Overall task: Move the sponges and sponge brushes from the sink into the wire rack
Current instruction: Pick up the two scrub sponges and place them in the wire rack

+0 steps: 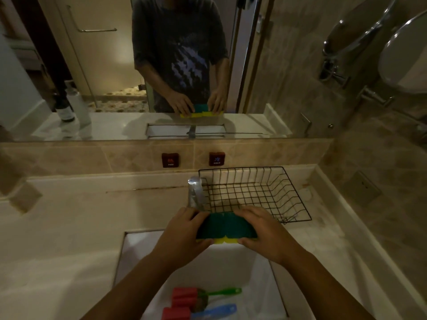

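Two sponges (226, 228), green scouring side up and yellow underneath, clamped side by side between both hands above the far edge of the sink (233, 262). Left hand (182, 236) wrapped over the left end, thumb under the yellow edge; right hand (265, 232) covering the right end, fingers curled over the top. Each grip narrow and closed on the sponges. Just beyond the grip and a little to its right, on the table (69, 227): the black wire rack (254, 192), nothing inside. Touching-close ahead of the left hand: the chrome tap (195, 192). Below the grip, down in the sink and nearer the body: two sponge brushes with red heads, one with a green handle (219, 292), one with a blue handle (215, 311), lying side by side. Farther back, a mirror (92, 65) repeating hands and sponges.
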